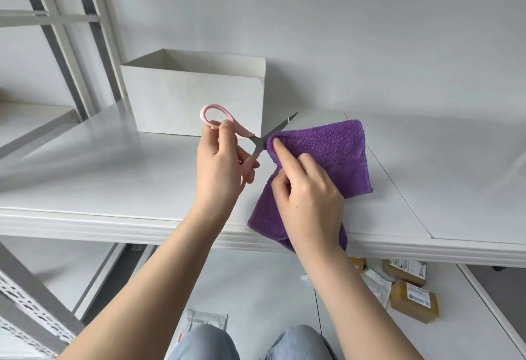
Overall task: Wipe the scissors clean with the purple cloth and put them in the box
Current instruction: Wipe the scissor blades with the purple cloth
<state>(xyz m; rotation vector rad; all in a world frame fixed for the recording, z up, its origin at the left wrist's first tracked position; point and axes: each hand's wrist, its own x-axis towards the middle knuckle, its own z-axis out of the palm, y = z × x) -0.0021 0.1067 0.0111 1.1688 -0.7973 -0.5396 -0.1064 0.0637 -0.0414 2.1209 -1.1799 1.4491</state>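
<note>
Pink-handled scissors (257,140) are held above the white table (113,177), blades spread and pointing up to the right. My left hand (220,166) grips their handles, thumb against the upper pink loop. My right hand (307,197) holds the purple cloth (336,154), pinching a fold of it around the lower part of one blade. The cloth hangs from that hand over the table's front edge. An open white box (196,97) stands on the table behind the scissors; its inside is mostly hidden.
A white and grey metal shelf frame (71,46) rises at the left. Below the table, brown parcels (412,300) and flat packets (205,321) lie on the floor. My knees in jeans (250,344) show at the bottom. A seam (398,186) runs across the table to the right.
</note>
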